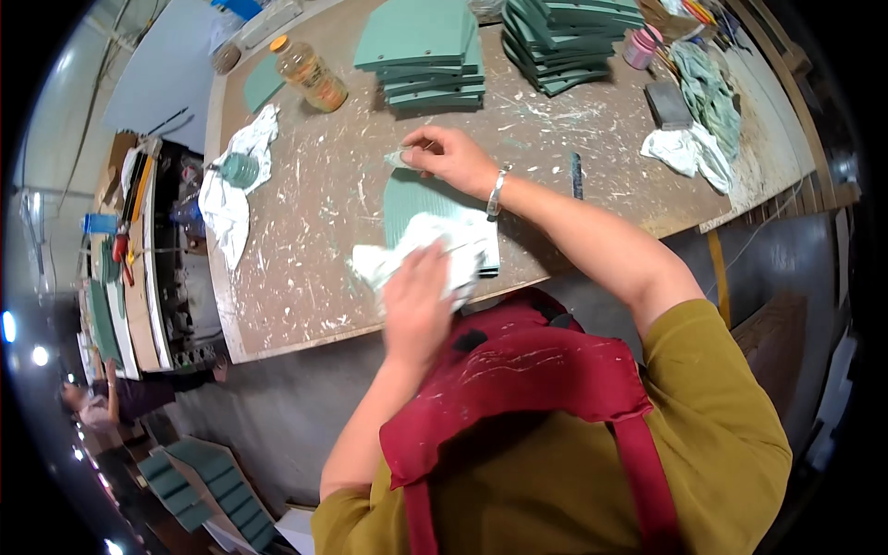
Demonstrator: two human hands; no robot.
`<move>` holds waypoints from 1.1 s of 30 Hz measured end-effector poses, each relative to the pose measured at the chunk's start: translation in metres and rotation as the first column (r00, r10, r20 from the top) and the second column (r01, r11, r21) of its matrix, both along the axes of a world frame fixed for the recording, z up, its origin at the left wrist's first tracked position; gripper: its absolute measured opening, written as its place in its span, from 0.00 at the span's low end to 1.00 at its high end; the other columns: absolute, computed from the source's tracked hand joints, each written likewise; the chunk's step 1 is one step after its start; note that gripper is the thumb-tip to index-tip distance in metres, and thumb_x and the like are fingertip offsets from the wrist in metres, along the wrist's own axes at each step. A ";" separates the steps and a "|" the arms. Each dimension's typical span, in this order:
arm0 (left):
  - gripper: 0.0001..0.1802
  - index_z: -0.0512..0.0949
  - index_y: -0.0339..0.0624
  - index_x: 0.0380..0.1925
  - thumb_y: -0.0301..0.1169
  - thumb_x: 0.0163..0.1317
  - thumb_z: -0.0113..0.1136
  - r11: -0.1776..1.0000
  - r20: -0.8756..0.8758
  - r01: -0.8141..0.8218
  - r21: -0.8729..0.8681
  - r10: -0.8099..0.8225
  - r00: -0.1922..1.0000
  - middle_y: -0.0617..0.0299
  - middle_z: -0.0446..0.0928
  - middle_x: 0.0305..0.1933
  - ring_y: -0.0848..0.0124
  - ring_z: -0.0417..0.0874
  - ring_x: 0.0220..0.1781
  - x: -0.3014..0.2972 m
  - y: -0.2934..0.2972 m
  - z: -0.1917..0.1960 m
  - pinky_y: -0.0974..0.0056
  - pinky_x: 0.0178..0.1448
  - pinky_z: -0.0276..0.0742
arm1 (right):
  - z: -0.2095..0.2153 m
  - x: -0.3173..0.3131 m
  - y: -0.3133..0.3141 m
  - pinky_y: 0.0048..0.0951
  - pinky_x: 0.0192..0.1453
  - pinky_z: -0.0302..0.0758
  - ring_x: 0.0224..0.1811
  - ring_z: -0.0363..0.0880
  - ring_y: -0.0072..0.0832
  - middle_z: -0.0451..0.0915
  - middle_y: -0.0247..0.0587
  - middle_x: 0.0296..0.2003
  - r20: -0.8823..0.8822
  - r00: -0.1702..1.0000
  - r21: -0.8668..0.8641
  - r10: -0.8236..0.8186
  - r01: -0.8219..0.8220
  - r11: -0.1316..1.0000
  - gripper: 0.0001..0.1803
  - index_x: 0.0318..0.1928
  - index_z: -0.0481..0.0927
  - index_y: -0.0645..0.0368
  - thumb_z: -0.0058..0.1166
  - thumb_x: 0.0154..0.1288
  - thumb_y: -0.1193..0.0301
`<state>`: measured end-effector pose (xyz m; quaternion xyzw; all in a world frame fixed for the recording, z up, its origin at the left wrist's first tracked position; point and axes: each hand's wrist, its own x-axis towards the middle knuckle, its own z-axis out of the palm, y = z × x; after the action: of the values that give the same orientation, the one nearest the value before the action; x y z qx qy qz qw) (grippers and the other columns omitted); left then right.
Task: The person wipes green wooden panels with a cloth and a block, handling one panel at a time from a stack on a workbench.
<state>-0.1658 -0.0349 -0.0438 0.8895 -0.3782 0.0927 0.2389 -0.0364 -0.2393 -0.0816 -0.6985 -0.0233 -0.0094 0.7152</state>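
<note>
My left hand (416, 301), blurred by motion, presses a bunched white cloth (444, 250) onto a green panel (416, 199) near the front edge of the table. The panel has a curved far end, and the cloth covers much of its near part. At that far end my right hand (453, 159) is closed, thumb and fingers bent together over a small pale bit (400, 159) too indistinct to name. A metal bracelet circles the right wrist.
Two stacks of green panels (421, 51) (564, 42) stand at the back, left of a pink jar (642, 46). An orange-capped bottle (310, 74) and a rag (227, 199) bearing a green jar (239, 170) lie left. Right are a dark block (668, 105), cloths (689, 153) and a dark strip (577, 176).
</note>
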 end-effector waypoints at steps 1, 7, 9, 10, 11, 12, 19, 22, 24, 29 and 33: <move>0.33 0.73 0.43 0.65 0.31 0.56 0.65 0.998 0.001 0.043 0.042 -0.043 0.999 0.54 0.72 0.69 0.53 0.73 0.68 0.002 -0.012 -0.024 0.50 0.69 0.65 | 0.002 0.000 0.006 0.23 0.38 0.75 0.31 0.76 0.17 0.80 0.31 0.31 0.021 1.000 -0.005 0.020 -0.020 1.000 0.18 0.48 0.80 0.66 0.64 0.66 0.64; 0.22 0.77 0.47 0.60 0.28 0.64 0.57 0.960 0.073 0.237 0.148 -0.250 0.966 0.63 0.75 0.68 0.61 0.75 0.67 -0.012 0.000 -0.049 0.50 0.65 0.67 | 0.004 -0.002 0.000 0.22 0.39 0.74 0.32 0.74 0.16 0.79 0.29 0.31 0.042 0.999 0.037 -0.008 0.006 0.999 0.19 0.50 0.79 0.67 0.65 0.65 0.66; 0.22 0.77 0.45 0.59 0.25 0.64 0.55 0.962 -0.020 0.267 0.060 -0.267 0.964 0.58 0.77 0.65 0.57 0.78 0.65 -0.008 0.017 -0.048 0.51 0.62 0.71 | 0.005 -0.001 0.002 0.21 0.39 0.74 0.32 0.74 0.15 0.79 0.29 0.31 0.052 0.999 -0.002 0.001 -0.001 1.000 0.20 0.51 0.78 0.67 0.64 0.66 0.66; 0.22 0.77 0.44 0.59 0.24 0.64 0.54 0.975 -0.105 0.220 -0.017 -0.221 0.970 0.55 0.77 0.64 0.55 0.79 0.63 -0.007 0.024 -0.050 0.51 0.61 0.73 | 0.003 -0.003 0.002 0.21 0.39 0.74 0.33 0.74 0.15 0.78 0.30 0.31 0.049 0.999 -0.019 -0.006 0.007 1.000 0.20 0.52 0.78 0.67 0.64 0.66 0.66; 0.22 0.77 0.43 0.59 0.23 0.64 0.54 0.982 -0.192 0.166 -0.089 -0.180 0.965 0.52 0.78 0.63 0.52 0.80 0.62 -0.004 0.030 -0.051 0.51 0.60 0.75 | 0.002 0.000 0.001 0.21 0.40 0.74 0.33 0.74 0.15 0.78 0.30 0.31 0.068 0.998 -0.011 -0.007 0.007 1.000 0.20 0.52 0.78 0.67 0.64 0.66 0.66; 0.21 0.77 0.40 0.57 0.24 0.63 0.54 0.982 -0.104 0.087 -0.167 -0.105 0.989 0.50 0.77 0.63 0.52 0.79 0.63 0.004 0.030 -0.038 0.52 0.61 0.75 | -0.003 0.000 0.000 0.21 0.40 0.74 0.33 0.74 0.16 0.78 0.30 0.32 0.072 0.997 0.000 -0.011 0.011 1.000 0.20 0.52 0.78 0.66 0.64 0.66 0.66; 0.24 0.77 0.48 0.60 0.33 0.62 0.60 0.971 0.109 0.152 0.186 -0.174 0.979 0.63 0.73 0.69 0.60 0.71 0.72 0.020 -0.023 -0.025 0.47 0.71 0.63 | -0.004 0.002 0.002 0.22 0.42 0.75 0.35 0.74 0.17 0.78 0.31 0.35 0.073 0.997 0.024 0.017 -0.019 1.000 0.23 0.54 0.76 0.66 0.65 0.66 0.65; 0.26 0.77 0.50 0.60 0.31 0.59 0.61 0.971 0.151 0.132 0.199 -0.164 0.975 0.68 0.74 0.69 0.61 0.74 0.69 0.028 0.014 -0.040 0.48 0.70 0.65 | -0.001 -0.007 0.005 0.22 0.42 0.75 0.35 0.75 0.17 0.78 0.32 0.34 0.075 0.997 -0.008 -0.035 0.036 0.999 0.23 0.54 0.76 0.67 0.65 0.65 0.65; 0.23 0.78 0.43 0.59 0.29 0.62 0.57 0.987 0.155 0.045 0.154 -0.069 0.985 0.57 0.79 0.63 0.58 0.79 0.64 0.047 0.058 -0.042 0.51 0.65 0.71 | -0.003 -0.005 0.007 0.21 0.42 0.74 0.36 0.74 0.16 0.78 0.31 0.36 0.076 0.997 -0.022 -0.033 0.035 0.999 0.22 0.55 0.76 0.65 0.64 0.67 0.66; 0.21 0.75 0.31 0.57 0.33 0.68 0.57 0.937 0.064 -0.289 0.195 0.282 0.957 0.45 0.75 0.62 0.44 0.73 0.63 0.117 0.103 -0.030 0.48 0.66 0.68 | -0.003 -0.001 0.005 0.20 0.43 0.76 0.39 0.76 0.17 0.78 0.32 0.40 0.053 0.998 -0.013 0.019 -0.019 1.000 0.20 0.57 0.76 0.62 0.62 0.69 0.67; 0.25 0.76 0.30 0.49 0.43 0.64 0.64 0.946 -0.273 -0.324 0.001 0.312 0.910 0.42 0.79 0.47 0.47 0.79 0.50 0.127 0.046 0.010 0.51 0.57 0.74 | 0.025 -0.015 -0.015 0.21 0.39 0.79 0.37 0.80 0.21 0.81 0.37 0.41 -0.103 0.978 0.337 -0.180 0.205 0.919 0.16 0.54 0.79 0.62 0.58 0.70 0.67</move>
<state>-0.0390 0.0111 -0.0339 0.9380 -0.1902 0.0168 0.2893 -0.0516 -0.2540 -0.0568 -0.5607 0.0725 -0.0592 0.8227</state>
